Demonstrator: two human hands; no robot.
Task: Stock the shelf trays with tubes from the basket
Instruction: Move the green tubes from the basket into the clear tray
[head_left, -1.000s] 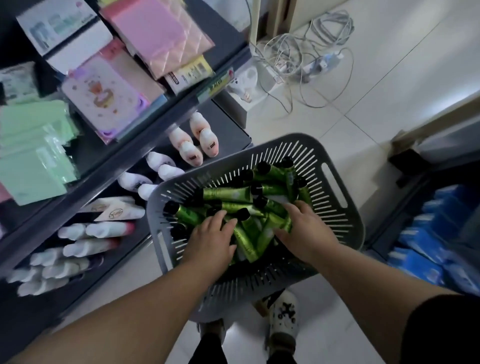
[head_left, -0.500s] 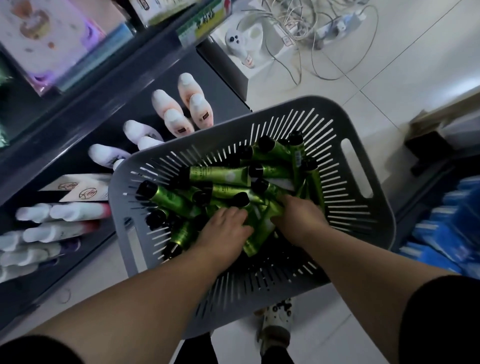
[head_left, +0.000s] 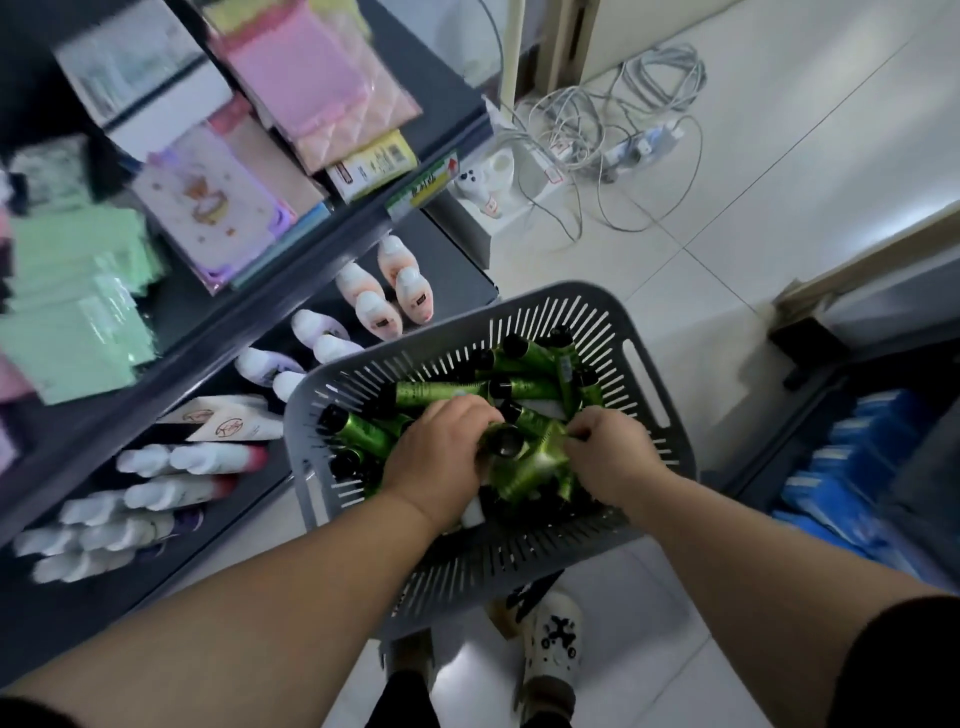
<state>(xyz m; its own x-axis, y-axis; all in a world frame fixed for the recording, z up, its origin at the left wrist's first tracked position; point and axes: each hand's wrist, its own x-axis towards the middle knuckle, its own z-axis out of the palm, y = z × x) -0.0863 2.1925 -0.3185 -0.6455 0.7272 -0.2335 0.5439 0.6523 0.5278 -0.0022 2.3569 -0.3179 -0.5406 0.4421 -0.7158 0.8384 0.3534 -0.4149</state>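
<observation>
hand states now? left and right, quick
Left hand: curled round green tubes in the basket.
Right hand: pinching green tubes too.

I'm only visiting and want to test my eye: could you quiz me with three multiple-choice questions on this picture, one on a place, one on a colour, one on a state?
1. Where is the grey basket?
A. On the top shelf
B. Beside the dark shelf, in front of the person
C. On a table

2. What colour are the tubes in it?
A. Blue
B. Pink
C. Green, with black caps

3. What are the left hand and right hand doing?
A. Hanging idle
B. Gripping tubes inside the basket
C. Holding a phone

Answers: 1 B, it stands by the lower shelf; 2 C, green bodies, black caps; 3 B, both curl round tubes.
</observation>
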